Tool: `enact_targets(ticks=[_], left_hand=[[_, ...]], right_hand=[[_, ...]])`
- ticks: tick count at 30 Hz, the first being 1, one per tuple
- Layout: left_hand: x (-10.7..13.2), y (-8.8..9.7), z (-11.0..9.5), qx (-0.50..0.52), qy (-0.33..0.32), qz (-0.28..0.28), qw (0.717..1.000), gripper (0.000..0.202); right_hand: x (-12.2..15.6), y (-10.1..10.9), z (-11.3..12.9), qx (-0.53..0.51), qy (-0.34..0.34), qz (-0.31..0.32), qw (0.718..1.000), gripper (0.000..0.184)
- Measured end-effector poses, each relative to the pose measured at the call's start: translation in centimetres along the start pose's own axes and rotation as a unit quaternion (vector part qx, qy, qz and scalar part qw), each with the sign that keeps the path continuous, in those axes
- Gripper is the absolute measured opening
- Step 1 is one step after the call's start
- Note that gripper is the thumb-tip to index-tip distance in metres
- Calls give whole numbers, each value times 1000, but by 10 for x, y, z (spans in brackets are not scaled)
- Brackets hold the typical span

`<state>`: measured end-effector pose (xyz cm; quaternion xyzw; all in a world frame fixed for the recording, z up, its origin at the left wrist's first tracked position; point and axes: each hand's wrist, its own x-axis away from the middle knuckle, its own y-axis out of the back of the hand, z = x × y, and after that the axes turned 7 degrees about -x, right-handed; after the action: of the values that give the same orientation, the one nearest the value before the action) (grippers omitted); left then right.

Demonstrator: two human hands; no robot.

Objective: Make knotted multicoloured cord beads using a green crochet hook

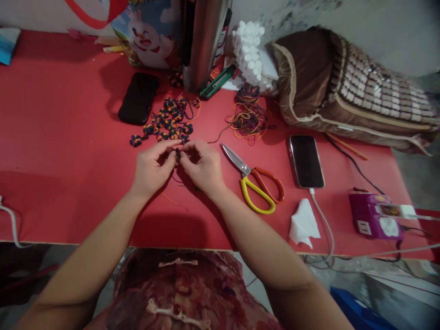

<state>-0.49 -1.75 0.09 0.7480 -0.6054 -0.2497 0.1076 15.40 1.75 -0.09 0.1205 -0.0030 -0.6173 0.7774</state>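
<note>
Between the fingertips of both hands is a small dark knotted cord piece (178, 154). My left hand (153, 167) pinches it from the left, and my right hand (203, 166) pinches it from the right. Fingers cover most of the piece. Just beyond them lies a pile of knotted cord balls (172, 120) in dark green, orange and purple. A tangle of coloured cord (250, 120) sits farther right, with a strand leading toward my right hand. Scissors (252, 178) with one yellow and one red handle rest right of that hand. A loose orange thread (175, 201) lies below the hands.
A black phone (139, 98) lies back left, and a charging phone (306, 161) at right. A green box cutter (217, 83) rests by a metal cylinder (205, 46). A crumpled tissue (304, 223), a purple power socket (373, 215) and a brown cushion (343, 87) occupy the right side.
</note>
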Motion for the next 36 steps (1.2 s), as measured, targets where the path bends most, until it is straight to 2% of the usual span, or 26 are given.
enact_targets(ticks=[3, 9, 14, 18, 23, 28, 33, 36], left_hand=[[1, 0, -3, -13, -28, -18, 999, 32], [-1, -2, -2, 99, 57, 22, 993, 30], [-4, 0, 1, 28, 37, 7, 999, 11], [-4, 0, -2, 6, 25, -13, 1000, 11], [-2, 0, -4, 48, 62, 8, 997, 14], [-2, 0, -5, 8, 52, 12, 999, 15], [-5, 1, -4, 120, 115, 37, 985, 20], [-7, 2, -5, 153, 124, 38, 980, 19]], right_hand=[[0, -1, 2, -49, -45, -8, 998, 7], [-5, 2, 0, -126, -104, -5, 987, 8], [-5, 1, -1, -133, -92, 19, 987, 12], [-4, -1, 0, -153, -101, 23, 983, 24], [-4, -4, 1, -164, -119, 30, 979, 14], [-5, -3, 5, -162, -134, 7, 978, 13], [-6, 1, 5, -224, -161, 15, 961, 11], [-7, 2, 3, -267, -167, 18, 949, 12]])
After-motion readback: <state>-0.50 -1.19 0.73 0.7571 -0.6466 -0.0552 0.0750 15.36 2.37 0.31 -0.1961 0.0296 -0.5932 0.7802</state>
